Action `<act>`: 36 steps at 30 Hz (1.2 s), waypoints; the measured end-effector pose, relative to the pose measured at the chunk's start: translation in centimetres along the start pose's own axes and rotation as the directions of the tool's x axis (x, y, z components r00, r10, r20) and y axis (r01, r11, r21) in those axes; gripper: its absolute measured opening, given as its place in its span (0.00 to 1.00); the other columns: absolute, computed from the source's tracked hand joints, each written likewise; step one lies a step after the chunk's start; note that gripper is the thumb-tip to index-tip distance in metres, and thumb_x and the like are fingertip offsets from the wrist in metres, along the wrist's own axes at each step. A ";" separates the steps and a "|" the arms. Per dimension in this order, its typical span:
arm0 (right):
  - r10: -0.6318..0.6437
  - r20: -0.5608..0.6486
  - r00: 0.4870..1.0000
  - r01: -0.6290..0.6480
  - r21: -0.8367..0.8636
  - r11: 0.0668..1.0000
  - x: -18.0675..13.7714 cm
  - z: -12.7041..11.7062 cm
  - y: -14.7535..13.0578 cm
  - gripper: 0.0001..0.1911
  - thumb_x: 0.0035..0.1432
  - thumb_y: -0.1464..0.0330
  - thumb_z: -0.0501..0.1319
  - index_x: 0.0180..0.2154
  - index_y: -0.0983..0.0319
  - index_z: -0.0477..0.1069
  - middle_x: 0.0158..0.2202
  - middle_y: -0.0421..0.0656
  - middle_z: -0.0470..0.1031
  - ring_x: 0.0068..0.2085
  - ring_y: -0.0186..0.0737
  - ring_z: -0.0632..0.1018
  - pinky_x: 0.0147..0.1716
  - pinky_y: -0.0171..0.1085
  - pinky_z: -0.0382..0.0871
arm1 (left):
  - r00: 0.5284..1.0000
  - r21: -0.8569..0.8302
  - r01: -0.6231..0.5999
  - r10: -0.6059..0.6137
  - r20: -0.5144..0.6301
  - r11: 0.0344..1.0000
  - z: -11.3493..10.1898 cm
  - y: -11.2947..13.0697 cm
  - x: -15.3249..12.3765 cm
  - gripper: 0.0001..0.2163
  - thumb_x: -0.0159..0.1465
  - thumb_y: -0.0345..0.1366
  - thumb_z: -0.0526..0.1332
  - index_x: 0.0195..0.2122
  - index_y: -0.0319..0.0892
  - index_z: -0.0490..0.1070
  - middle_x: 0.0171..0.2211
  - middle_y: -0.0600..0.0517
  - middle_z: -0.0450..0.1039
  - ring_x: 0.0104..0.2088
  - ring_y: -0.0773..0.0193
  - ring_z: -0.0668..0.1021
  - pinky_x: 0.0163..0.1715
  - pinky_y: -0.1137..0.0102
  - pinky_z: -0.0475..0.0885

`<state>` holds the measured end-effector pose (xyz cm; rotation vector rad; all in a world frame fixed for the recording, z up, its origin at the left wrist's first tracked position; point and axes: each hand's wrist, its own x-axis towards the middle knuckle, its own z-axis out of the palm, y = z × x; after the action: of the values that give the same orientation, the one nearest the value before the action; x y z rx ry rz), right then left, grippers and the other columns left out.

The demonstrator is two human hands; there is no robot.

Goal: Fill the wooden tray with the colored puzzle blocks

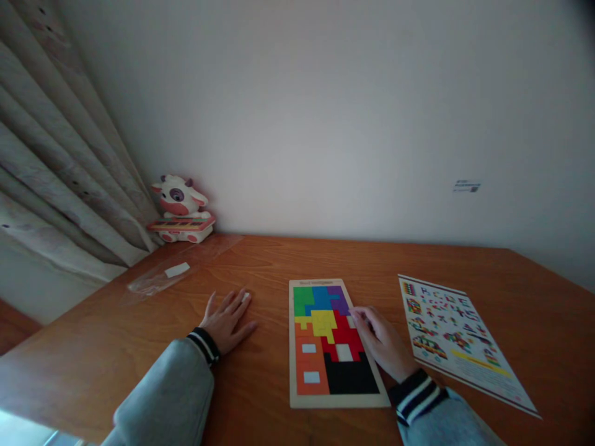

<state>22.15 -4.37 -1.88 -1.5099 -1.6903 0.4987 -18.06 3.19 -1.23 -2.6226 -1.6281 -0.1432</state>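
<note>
A wooden block puzzle board (292, 347) lies flat on the table, filled with green, blue, purple, yellow, red, orange and black pieces. Several white squares show among the orange and red pieces. My right hand (379, 341) is over the board's right edge, its thumb and forefinger pinched together at the purple piece (339, 300), near the red one (341, 331). Whatever those fingertips hold is hidden. To the left of the board my left hand (227, 322) rests palm down on the table, fingers spread. Something small and white shows at one of its fingertips.
Right of the board lies a printed instruction sheet (455, 334) with coloured figures. A clear plastic bag (153, 282) with a white label is at the left. Behind it a toy cow with a keyboard (181, 210) stands by the wall and curtain (60, 155).
</note>
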 end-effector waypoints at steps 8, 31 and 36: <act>-0.065 -0.046 0.997 0.063 -0.040 0.997 0.1 0.4 0.3 0.16 0.68 0.58 0.48 0.45 0.57 0.69 0.43 0.46 0.77 0.47 0.45 0.77 0.49 0.46 0.71 | 0.978 -0.105 -0.197 0.187 -0.093 0.975 0.9 -0.9 -3.7 0.30 0.69 0.51 0.49 0.69 0.48 0.43 0.69 0.47 0.45 0.67 0.51 0.56 0.65 0.52 0.53; -0.196 -0.072 0.978 0.149 -0.416 0.897 -3.8 4.5 -1.9 0.20 0.70 0.64 0.44 0.58 0.60 0.62 0.59 0.49 0.70 0.59 0.47 0.70 0.59 0.52 0.61 | 0.907 0.040 0.421 -0.420 -0.038 0.906 -1.3 5.8 5.0 0.18 0.69 0.44 0.46 0.42 0.36 0.69 0.40 0.38 0.75 0.39 0.45 0.79 0.36 0.57 0.72; -0.233 -0.044 0.971 0.201 -0.372 0.906 -4.2 4.7 -3.2 0.19 0.69 0.64 0.46 0.57 0.57 0.63 0.58 0.46 0.71 0.59 0.46 0.71 0.59 0.51 0.61 | 0.946 0.049 0.323 -0.324 0.012 0.945 -1.3 6.3 5.6 0.16 0.69 0.39 0.46 0.41 0.37 0.71 0.37 0.39 0.76 0.37 0.49 0.80 0.35 0.59 0.71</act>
<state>16.39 -8.06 -3.62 -1.5440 -1.9274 -0.0065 -10.05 5.25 0.67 -2.3096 -2.0321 -0.0901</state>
